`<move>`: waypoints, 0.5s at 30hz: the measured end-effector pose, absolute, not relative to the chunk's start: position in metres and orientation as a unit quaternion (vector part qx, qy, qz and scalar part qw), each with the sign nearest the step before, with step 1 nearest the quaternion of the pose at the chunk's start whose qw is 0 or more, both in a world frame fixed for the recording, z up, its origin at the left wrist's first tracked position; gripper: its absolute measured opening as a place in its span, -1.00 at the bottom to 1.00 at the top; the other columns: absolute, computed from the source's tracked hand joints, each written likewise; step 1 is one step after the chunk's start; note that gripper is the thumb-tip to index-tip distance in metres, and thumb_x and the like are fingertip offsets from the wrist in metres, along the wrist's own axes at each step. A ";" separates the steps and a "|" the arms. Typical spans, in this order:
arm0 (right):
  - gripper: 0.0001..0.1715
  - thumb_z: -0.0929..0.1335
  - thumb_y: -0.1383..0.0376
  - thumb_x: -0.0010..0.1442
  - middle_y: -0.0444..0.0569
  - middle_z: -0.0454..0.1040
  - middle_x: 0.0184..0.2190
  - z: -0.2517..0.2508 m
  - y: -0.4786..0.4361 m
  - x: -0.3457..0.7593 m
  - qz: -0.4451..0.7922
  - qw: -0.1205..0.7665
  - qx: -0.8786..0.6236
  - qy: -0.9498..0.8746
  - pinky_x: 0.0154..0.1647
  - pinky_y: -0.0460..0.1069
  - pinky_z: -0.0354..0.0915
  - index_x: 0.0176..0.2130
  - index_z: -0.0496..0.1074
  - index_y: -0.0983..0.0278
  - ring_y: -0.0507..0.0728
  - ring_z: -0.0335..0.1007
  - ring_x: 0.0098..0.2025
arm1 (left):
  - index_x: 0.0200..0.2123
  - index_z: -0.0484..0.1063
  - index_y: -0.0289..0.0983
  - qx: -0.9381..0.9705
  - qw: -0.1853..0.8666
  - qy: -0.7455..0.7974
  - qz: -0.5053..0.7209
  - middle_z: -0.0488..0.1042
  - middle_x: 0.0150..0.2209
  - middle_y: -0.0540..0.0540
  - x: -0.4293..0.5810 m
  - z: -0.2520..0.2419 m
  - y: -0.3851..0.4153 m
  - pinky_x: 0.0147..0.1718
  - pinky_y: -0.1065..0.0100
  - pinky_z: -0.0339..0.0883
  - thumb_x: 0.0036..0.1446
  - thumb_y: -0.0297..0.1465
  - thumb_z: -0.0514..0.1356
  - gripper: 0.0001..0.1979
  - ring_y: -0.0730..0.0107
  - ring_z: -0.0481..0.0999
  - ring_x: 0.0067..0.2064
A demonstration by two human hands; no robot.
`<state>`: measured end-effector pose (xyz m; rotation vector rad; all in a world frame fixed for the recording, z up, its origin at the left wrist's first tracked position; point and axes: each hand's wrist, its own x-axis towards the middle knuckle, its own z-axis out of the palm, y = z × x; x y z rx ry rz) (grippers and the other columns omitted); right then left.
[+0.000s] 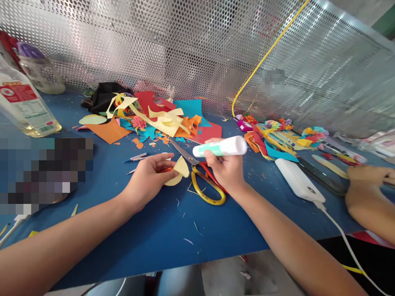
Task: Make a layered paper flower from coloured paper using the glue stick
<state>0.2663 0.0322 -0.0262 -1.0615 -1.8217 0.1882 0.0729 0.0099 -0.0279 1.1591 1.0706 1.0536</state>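
Note:
My left hand pinches a pale yellow paper shape with a folded flap, resting it on the blue table. My right hand grips a white and teal glue stick, held sideways just right of the paper. Scissors with yellow and red handles lie on the table between my two hands, blades pointing to the far left.
A heap of coloured paper scraps lies behind my hands. Paper flowers and strips sit at the right. A white power bank with a cable lies to the right. Another person's hand rests at the right edge. Bottles stand far left before a perforated metal wall.

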 end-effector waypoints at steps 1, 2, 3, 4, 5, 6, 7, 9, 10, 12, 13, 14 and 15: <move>-0.70 0.25 0.11 0.12 -0.11 0.37 -0.57 -0.025 0.030 0.268 0.088 0.516 -0.417 -0.743 -0.51 -0.05 0.28 -0.23 0.35 0.26 0.01 0.28 -0.61 | -0.06 0.34 -0.32 0.496 0.582 0.460 0.452 0.52 -0.24 -0.10 0.073 -0.027 0.010 -0.28 0.36 0.38 -0.19 -0.39 0.33 -0.46 0.36 0.50 -0.28; -0.68 0.25 0.10 0.12 -0.12 0.37 -0.58 -0.024 0.027 0.268 0.103 0.531 -0.392 -0.744 -0.50 -0.04 0.30 -0.20 0.33 0.25 0.01 0.29 -0.61 | -0.10 0.37 -0.32 0.496 0.583 0.459 0.451 0.52 -0.25 -0.10 0.073 -0.026 0.011 -0.26 0.35 0.38 -0.21 -0.39 0.34 -0.49 0.34 0.50 -0.26; -0.65 0.25 0.08 0.11 -0.12 0.37 -0.58 -0.023 0.024 0.267 0.119 0.534 -0.367 -0.752 -0.50 -0.03 0.32 -0.19 0.32 0.24 0.02 0.30 -0.61 | -0.14 0.40 -0.32 0.496 0.584 0.458 0.452 0.52 -0.25 -0.10 0.072 -0.025 0.011 -0.23 0.34 0.37 -0.22 -0.39 0.34 -0.52 0.33 0.50 -0.24; -0.64 0.26 0.07 0.09 -0.11 0.38 -0.56 -0.023 0.020 0.265 0.133 0.523 -0.345 -0.768 -0.49 -0.03 0.33 -0.18 0.31 0.24 0.03 0.32 -0.58 | -0.18 0.42 -0.32 0.496 0.585 0.455 0.453 0.53 -0.25 -0.10 0.072 -0.025 0.012 -0.20 0.33 0.37 -0.22 -0.38 0.35 -0.56 0.32 0.50 -0.23; -0.65 0.27 0.08 0.07 -0.08 0.41 -0.51 -0.023 0.017 0.262 0.144 0.506 -0.331 -0.784 -0.48 -0.03 0.34 -0.19 0.31 0.23 0.05 0.35 -0.54 | -0.21 0.44 -0.33 0.495 0.585 0.452 0.456 0.53 -0.26 -0.10 0.072 -0.024 0.012 -0.18 0.32 0.36 -0.22 -0.38 0.35 -0.59 0.32 0.49 -0.22; -0.66 0.28 0.09 0.07 -0.06 0.43 -0.47 -0.024 0.015 0.258 0.151 0.486 -0.328 -0.796 -0.47 -0.03 0.35 -0.20 0.31 0.23 0.06 0.38 -0.50 | -0.23 0.45 -0.33 0.493 0.588 0.447 0.459 0.54 -0.27 -0.09 0.072 -0.024 0.012 -0.16 0.32 0.35 -0.22 -0.38 0.34 -0.61 0.31 0.49 -0.22; -0.68 0.29 0.10 0.07 -0.05 0.44 -0.44 -0.025 0.013 0.255 0.154 0.472 -0.334 -0.801 -0.46 -0.03 0.35 -0.22 0.32 0.23 0.08 0.39 -0.46 | -0.24 0.45 -0.32 0.488 0.592 0.444 0.463 0.54 -0.28 -0.09 0.072 -0.023 0.013 -0.16 0.32 0.34 -0.21 -0.37 0.34 -0.63 0.32 0.49 -0.22; -0.71 0.29 0.12 0.07 -0.05 0.45 -0.43 -0.028 0.012 0.250 0.160 0.453 -0.360 -0.799 -0.46 -0.03 0.35 -0.23 0.33 0.23 0.10 0.40 -0.41 | -0.25 0.46 -0.31 0.468 0.603 0.443 0.470 0.55 -0.30 -0.07 0.072 -0.023 0.012 -0.17 0.32 0.34 -0.17 -0.36 0.32 -0.67 0.34 0.50 -0.24; -0.71 0.30 0.12 0.07 -0.05 0.45 -0.44 -0.029 0.012 0.248 0.165 0.448 -0.374 -0.795 -0.47 -0.03 0.34 -0.23 0.33 0.23 0.11 0.41 -0.39 | -0.27 0.46 -0.31 0.455 0.608 0.446 0.473 0.55 -0.32 -0.06 0.072 -0.024 0.012 -0.18 0.33 0.34 -0.15 -0.36 0.30 -0.70 0.35 0.50 -0.26; -0.70 0.31 0.13 0.06 -0.05 0.44 -0.43 -0.032 0.014 0.246 0.177 0.439 -0.391 -0.789 -0.48 -0.04 0.34 -0.22 0.32 0.23 0.11 0.41 -0.37 | -0.31 0.46 -0.31 0.433 0.615 0.457 0.475 0.55 -0.34 -0.05 0.071 -0.024 0.012 -0.23 0.35 0.35 -0.12 -0.36 0.29 -0.75 0.37 0.50 -0.30; -0.70 0.31 0.13 0.06 -0.05 0.45 -0.42 -0.033 0.015 0.246 0.181 0.434 -0.394 -0.790 -0.48 -0.04 0.34 -0.22 0.32 0.24 0.11 0.41 -0.36 | -0.32 0.46 -0.31 0.424 0.618 0.461 0.475 0.55 -0.35 -0.05 0.071 -0.024 0.011 -0.24 0.35 0.35 -0.12 -0.37 0.28 -0.77 0.37 0.50 -0.31; -0.70 0.31 0.14 0.06 -0.04 0.45 -0.41 -0.033 0.015 0.246 0.183 0.429 -0.396 -0.791 -0.47 -0.04 0.34 -0.21 0.32 0.24 0.12 0.41 -0.35 | -0.33 0.46 -0.32 0.416 0.623 0.462 0.475 0.54 -0.36 -0.06 0.071 -0.024 0.011 -0.25 0.35 0.35 -0.13 -0.38 0.29 -0.77 0.37 0.51 -0.32; -0.70 0.31 0.15 0.07 -0.04 0.45 -0.41 -0.034 0.015 0.246 0.184 0.426 -0.397 -0.792 -0.46 -0.04 0.35 -0.21 0.32 0.24 0.12 0.41 -0.34 | -0.33 0.46 -0.33 0.409 0.626 0.463 0.476 0.54 -0.37 -0.07 0.071 -0.024 0.011 -0.26 0.35 0.35 -0.15 -0.39 0.29 -0.76 0.37 0.51 -0.32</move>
